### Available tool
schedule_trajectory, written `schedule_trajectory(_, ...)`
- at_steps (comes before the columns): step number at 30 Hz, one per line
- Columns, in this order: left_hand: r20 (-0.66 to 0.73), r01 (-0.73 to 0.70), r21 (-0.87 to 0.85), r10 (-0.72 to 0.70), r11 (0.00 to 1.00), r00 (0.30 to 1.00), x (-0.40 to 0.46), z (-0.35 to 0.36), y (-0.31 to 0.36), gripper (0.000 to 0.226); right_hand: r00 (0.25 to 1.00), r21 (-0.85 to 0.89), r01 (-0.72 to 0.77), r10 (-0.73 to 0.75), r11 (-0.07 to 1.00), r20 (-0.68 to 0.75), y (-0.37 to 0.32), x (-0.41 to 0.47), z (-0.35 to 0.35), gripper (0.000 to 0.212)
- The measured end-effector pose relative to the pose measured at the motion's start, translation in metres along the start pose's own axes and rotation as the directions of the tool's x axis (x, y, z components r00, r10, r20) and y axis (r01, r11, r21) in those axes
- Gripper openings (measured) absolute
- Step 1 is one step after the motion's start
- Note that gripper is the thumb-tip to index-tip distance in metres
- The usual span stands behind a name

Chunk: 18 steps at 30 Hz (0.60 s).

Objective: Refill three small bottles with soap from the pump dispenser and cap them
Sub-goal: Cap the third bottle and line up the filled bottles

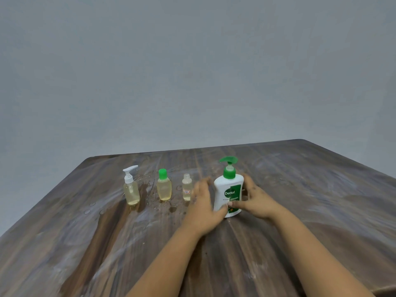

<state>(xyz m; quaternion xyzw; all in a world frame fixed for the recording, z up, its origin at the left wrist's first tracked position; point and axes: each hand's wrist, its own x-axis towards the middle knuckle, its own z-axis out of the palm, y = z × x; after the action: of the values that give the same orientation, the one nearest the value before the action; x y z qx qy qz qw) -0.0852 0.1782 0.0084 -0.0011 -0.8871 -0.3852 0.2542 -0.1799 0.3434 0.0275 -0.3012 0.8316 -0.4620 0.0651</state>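
Observation:
A white Dettol pump dispenser (228, 189) with a green pump head stands upright on the wooden table (321, 200). My left hand (203, 209) and my right hand (255, 200) hold its body from either side, thumbs on the front label. Left of it stand three small bottles of yellowish soap in a row. The nearest is a slim clear bottle (186, 188) with an open neck and no cap. In the middle is a rounder bottle (164, 187) with a green cap. At the far left is a bottle (131, 187) with a white pump top.
Drops and wet smears lie on the table around the small bottles (150, 202). The table's far edge runs just behind the bottles, against a plain grey wall (192, 71). Its left edge slants toward me.

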Motion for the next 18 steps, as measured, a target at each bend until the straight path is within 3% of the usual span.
schedule_trajectory(3, 0.1, 0.055, 0.028, -0.058, 0.998, 0.993, 0.011, 0.014, -0.009, 0.049, 0.997, 0.044, -0.037, 0.034, 0.998, 0.067, 0.005, 0.008, -0.004, 0.072)
schedule_trajectory(9, 0.132, 0.117, 0.02, -0.119, 0.993, 0.984, 0.055, 0.035, -0.011, 0.058, 0.995, 0.046, -0.093, 0.092, 0.995, 0.024, 0.021, 0.043, -0.019, 0.075)
schedule_trajectory(18, 0.144, 0.148, 0.039, -0.152, 0.988, 0.978, 0.097, 0.052, -0.021, 0.062, 0.998, 0.032, -0.056, 0.057, 0.998, -0.038, 0.042, 0.08, -0.023, 0.082)
